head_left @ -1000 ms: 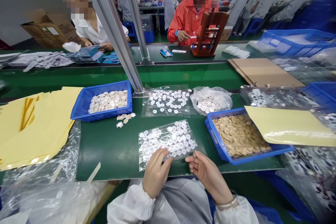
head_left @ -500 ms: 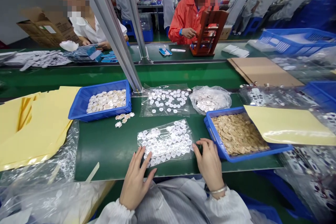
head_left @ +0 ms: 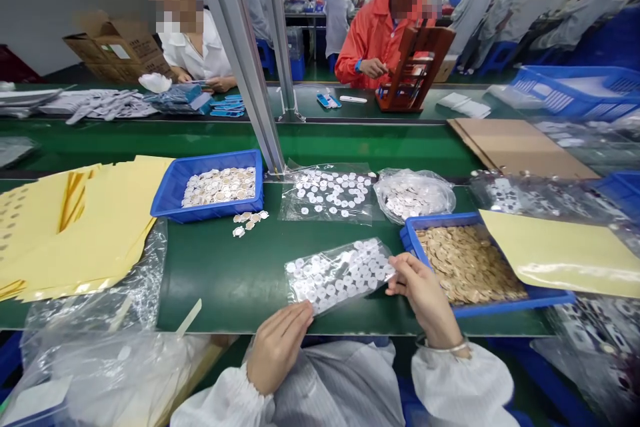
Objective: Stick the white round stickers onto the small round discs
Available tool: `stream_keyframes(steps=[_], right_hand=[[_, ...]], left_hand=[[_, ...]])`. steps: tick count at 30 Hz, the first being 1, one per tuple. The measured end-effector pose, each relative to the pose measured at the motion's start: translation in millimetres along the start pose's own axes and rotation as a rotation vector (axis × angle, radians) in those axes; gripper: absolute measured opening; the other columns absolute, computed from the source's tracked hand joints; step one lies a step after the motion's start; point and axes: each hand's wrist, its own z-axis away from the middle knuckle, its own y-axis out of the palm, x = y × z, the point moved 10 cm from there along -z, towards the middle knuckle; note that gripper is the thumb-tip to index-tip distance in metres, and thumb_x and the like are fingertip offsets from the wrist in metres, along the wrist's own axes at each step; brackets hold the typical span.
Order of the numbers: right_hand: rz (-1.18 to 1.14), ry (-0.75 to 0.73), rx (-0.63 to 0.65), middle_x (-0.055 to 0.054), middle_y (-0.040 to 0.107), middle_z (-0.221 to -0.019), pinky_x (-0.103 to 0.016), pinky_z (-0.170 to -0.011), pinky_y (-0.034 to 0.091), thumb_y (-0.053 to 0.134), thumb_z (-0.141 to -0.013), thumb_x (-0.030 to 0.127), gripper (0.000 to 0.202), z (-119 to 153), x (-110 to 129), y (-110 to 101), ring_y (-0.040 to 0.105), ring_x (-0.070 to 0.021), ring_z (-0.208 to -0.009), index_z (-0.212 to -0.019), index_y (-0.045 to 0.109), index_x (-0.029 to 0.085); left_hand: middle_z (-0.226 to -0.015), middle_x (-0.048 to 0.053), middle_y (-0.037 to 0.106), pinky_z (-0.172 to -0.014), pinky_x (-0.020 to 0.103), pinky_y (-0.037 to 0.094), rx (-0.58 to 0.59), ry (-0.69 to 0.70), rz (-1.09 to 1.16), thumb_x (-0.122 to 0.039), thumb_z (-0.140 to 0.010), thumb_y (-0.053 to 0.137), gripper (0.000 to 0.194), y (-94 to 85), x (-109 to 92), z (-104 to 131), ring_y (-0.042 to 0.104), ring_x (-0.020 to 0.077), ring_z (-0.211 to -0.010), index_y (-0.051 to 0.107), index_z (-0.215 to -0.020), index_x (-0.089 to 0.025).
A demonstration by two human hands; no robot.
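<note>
A clear plastic bag [head_left: 340, 275] holding many small white round pieces lies on the green work surface in front of me. My right hand [head_left: 419, 285] pinches its right edge between thumb and fingers. At the bag's lower left corner, my left hand [head_left: 283, 340] rests with fingers stretched and held together; its thumb is hidden. Behind this bag is a similar flat bag [head_left: 330, 192] with white round pieces spread inside. A crumpled clear bag [head_left: 415, 195] of white pieces sits to its right.
A blue tray [head_left: 207, 212] of white-and-tan pieces stands left, with several loose pieces [head_left: 250, 221] beside it. Another blue tray [head_left: 500, 305] holds tan discs, partly covered by a yellow sheet [head_left: 565, 250]. Yellow sheets [head_left: 100, 227] lie left. A metal post [head_left: 250, 73] rises behind. Two co-workers sit opposite.
My right hand has closed on the bag's right edge. My left fingers have come together at its lower left corner. The bag has turned slightly, and the whole view has shifted.
</note>
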Motion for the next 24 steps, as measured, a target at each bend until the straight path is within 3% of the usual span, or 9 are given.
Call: stream_keyframes(steps=[2, 5, 9, 13, 16, 18, 21, 24], right_hand=[[-0.067, 0.014, 0.028, 0.008, 0.049, -0.045, -0.022, -0.042, 0.049, 0.073, -0.062, 0.054, 0.043, -2.5, 15.4, 6.1, 0.049, -0.0079, -0.039, -0.065, 0.045, 0.021], [-0.125, 0.017, 0.072, 0.01, 0.049, -0.045, -0.02, -0.042, 0.049, 0.074, -0.063, 0.047, 0.039, -14.8, 34.9, 25.3, 0.048, -0.0067, -0.038, -0.066, 0.045, 0.021], [-0.095, 0.043, 0.139, 0.006, 0.057, -0.05, -0.02, -0.043, 0.051, 0.071, -0.071, 0.032, 0.027, -46.1, 41.1, 71.5, 0.053, -0.0073, -0.04, -0.065, 0.048, 0.02], [-0.007, 0.088, 0.249, 0.002, 0.061, -0.051, -0.022, -0.043, 0.052, 0.064, -0.081, 0.021, 0.022, -72.6, 29.5, 136.7, 0.057, -0.0092, -0.042, -0.064, 0.05, 0.019], [0.051, 0.103, 0.364, -0.001, 0.065, -0.056, -0.024, -0.048, 0.055, 0.062, -0.082, 0.016, 0.021, -75.9, 20.4, 185.2, 0.061, -0.0107, -0.048, -0.064, 0.052, 0.018], [0.079, 0.082, 0.435, -0.003, 0.069, -0.065, -0.025, -0.056, 0.057, 0.063, -0.081, 0.013, 0.016, -71.8, 18.6, 205.8, 0.065, -0.0114, -0.057, -0.067, 0.056, 0.017], [0.119, -0.007, 0.462, -0.003, 0.071, -0.077, -0.026, -0.071, 0.056, 0.063, -0.08, 0.016, 0.005, -64.9, 20.7, 203.8, 0.067, -0.0125, -0.072, -0.075, 0.061, 0.017], [0.174, -0.111, 0.366, -0.002, 0.069, -0.085, -0.032, -0.083, 0.052, 0.065, -0.078, 0.024, 0.006, -59.5, 18.0, 163.5, 0.066, -0.0156, -0.083, -0.081, 0.063, 0.019]], left_hand=[[-0.097, 0.005, 0.077, -0.077, 0.026, 0.059, 0.007, -0.124, 0.16, -0.01, -0.087, 0.055, 0.027, 1.0, 2.1, -1.8, 0.073, 0.0184, -0.085, 0.064, -0.111, -0.02], [-0.09, 0.003, 0.078, -0.07, 0.025, 0.059, 0.099, -0.482, 0.457, -0.023, -0.089, 0.055, 0.018, 18.5, 18.6, 4.5, 0.073, 0.0179, -0.077, 0.069, -0.099, -0.022], [-0.08, 0.003, 0.076, -0.061, 0.029, 0.06, 0.159, -0.964, 0.965, -0.046, -0.085, 0.057, 0.03, 48.9, 31.8, 26.1, 0.07, 0.019, -0.07, 0.071, -0.089, -0.02], [-0.078, 0.003, 0.074, -0.061, 0.033, 0.062, 0.02, -1.266, 1.285, -0.048, -0.074, 0.07, 0.034, 57.1, 39.9, 43.8, 0.069, 0.0205, -0.073, 0.07, -0.087, -0.017], [-0.077, 0.005, 0.074, -0.058, 0.03, 0.061, -0.168, -1.462, 1.307, -0.033, -0.073, 0.074, 0.023, 50.8, 56.0, 64.5, 0.07, 0.0191, -0.069, 0.067, -0.085, -0.015], [-0.078, 0.006, 0.074, -0.056, 0.028, 0.06, -0.31, -1.555, 1.236, -0.021, -0.076, 0.07, 0.011, 40.4, 70.7, 80.3, 0.07, 0.0177, -0.066, 0.064, -0.083, -0.014], [-0.077, 0.006, 0.073, -0.056, 0.028, 0.06, -0.437, -1.604, 1.141, -0.013, -0.081, 0.062, 0.003, 23.0, 88.9, 97.1, 0.068, 0.0145, -0.059, 0.063, -0.085, -0.013], [-0.078, 0.006, 0.074, -0.053, 0.029, 0.059, -0.396, -1.609, 1.108, -0.019, -0.082, 0.064, 0.008, 12.7, 95.4, 102.8, 0.069, 0.0174, -0.06, 0.063, -0.087, -0.014]])
